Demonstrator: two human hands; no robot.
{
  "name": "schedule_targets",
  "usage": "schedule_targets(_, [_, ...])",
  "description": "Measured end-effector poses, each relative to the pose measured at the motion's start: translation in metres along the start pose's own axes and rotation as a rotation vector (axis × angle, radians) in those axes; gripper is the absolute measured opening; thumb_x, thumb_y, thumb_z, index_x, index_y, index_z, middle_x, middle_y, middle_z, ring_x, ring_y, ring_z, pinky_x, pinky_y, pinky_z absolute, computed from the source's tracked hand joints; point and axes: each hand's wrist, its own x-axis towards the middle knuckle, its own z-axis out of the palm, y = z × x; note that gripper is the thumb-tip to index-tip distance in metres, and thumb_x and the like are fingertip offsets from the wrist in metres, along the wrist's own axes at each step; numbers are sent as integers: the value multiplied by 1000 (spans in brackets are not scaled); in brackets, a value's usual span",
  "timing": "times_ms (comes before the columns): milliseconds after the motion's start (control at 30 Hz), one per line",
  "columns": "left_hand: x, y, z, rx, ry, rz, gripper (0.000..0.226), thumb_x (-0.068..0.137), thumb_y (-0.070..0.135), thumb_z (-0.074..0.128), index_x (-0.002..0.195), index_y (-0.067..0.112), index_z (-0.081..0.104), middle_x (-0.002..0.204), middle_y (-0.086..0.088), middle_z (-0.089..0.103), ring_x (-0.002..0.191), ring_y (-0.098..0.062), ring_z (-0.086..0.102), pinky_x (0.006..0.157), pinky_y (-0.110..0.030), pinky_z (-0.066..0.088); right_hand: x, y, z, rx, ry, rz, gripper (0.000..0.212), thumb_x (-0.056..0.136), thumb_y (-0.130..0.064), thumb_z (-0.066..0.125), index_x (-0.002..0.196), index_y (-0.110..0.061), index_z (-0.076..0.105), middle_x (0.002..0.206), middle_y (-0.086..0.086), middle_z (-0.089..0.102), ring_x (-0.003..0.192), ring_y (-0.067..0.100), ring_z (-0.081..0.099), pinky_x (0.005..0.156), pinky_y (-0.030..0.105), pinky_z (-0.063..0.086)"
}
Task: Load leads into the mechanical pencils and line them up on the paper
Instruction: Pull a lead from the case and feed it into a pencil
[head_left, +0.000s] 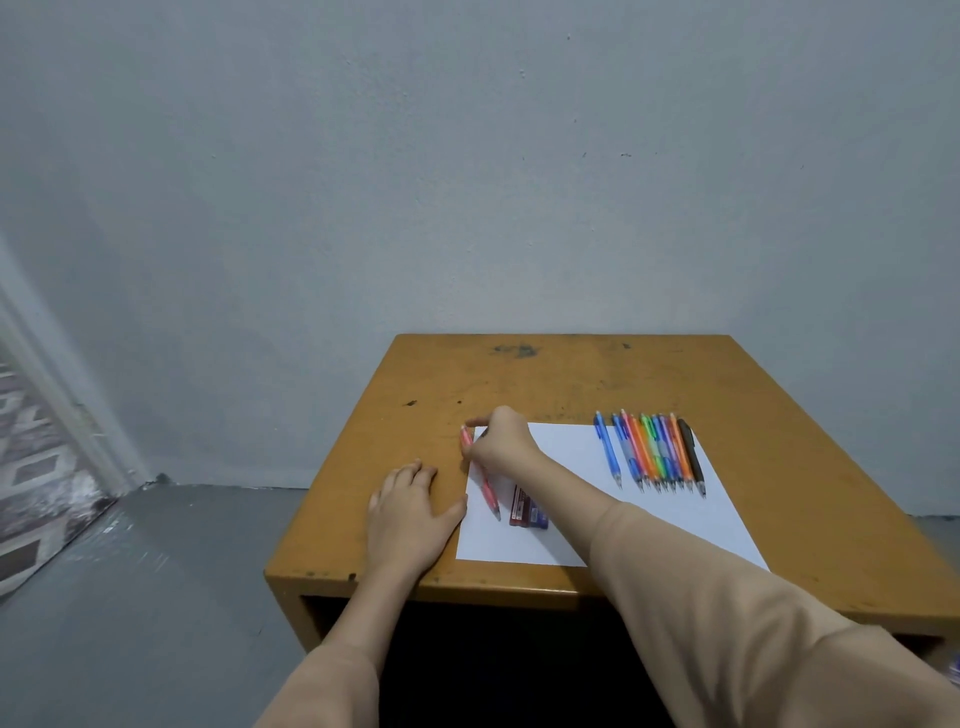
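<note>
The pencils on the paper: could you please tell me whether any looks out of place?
The red pencil lies alone at the left edge of the paper, far from the row on the right; the right hand pinches its top end.

Paper (571, 457) lies on the table (571, 384); pencil row (654, 452) far right on it, lead cases (527, 506) and single pencil (488, 491) left.

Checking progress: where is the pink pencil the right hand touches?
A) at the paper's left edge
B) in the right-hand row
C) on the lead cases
A: the pink pencil lies along the left edge of the paper, the right hand holding its top end.
</note>
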Motion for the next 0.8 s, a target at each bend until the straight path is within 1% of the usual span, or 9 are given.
schedule_targets(100, [0,0,0,4,0,0,61,88,58,46,140,26,43,149,7,36,137,-13,26,111,-35,20,-5,-2,-6,125,5,-21,47,85,-8,67,130,-18,56,85,6,57,69,16,54,59,25,46])
schedule_targets(200, [-1,1,-1,29,10,-5,58,89,58,45,138,28,46,147,8,39,137,-12,28,112,-38,16,-14,-3,-13,248,57,-104,53,83,-2,66,131,-21,55,73,3,55,68,15,54,71,34,54])
schedule_targets(233, [-1,1,-1,38,16,-3,56,89,58,45,136,28,48,146,8,40,136,-11,29,112,-39,15,-17,-2,-16,277,80,-133,54,83,-1,66,131,-22,56,71,1,53,66,15,54,71,34,54])
schedule_targets(300, [-1,1,-3,44,42,13,51,89,57,46,132,29,53,140,10,47,132,-9,34,112,-39,14,-25,-2,-20,327,124,-176,54,83,-1,66,131,-23,56,70,-1,52,64,14,54,63,26,51])
schedule_targets(367, [-2,2,-4,24,89,31,45,90,55,46,125,29,58,131,12,55,125,-8,42,111,-37,14,-34,-1,-24,378,173,-208,52,84,-1,66,130,-24,56,72,-1,53,65,11,54,60,18,46])
schedule_targets(467, [-3,5,-4,24,179,135,36,93,47,47,115,25,65,115,11,64,114,-9,51,108,-34,14,-46,1,-29,430,233,-240,49,84,-2,66,126,-27,57,76,-2,55,66,7,52,58,12,46])
schedule_targets(600, [-6,12,2,32,299,304,41,84,44,42,93,21,74,88,9,71,93,-14,62,98,-32,21,-55,9,-33,525,290,-255,48,83,-1,67,121,-28,58,76,1,54,65,11,51,64,22,51])
schedule_targets(667, [-8,21,1,-35,328,306,46,83,46,37,93,20,74,87,7,71,91,-16,63,92,-30,23,-58,14,-35,582,339,-261,46,83,-1,67,116,-31,57,75,4,53,64,12,51,63,22,51])
schedule_targets(800, [-10,38,0,-197,295,277,52,84,50,34,99,19,73,97,4,72,96,-17,62,88,-25,24,-67,26,-37,664,464,-259,42,84,-3,68,114,-30,56,78,5,61,69,14,60,65,26,55])
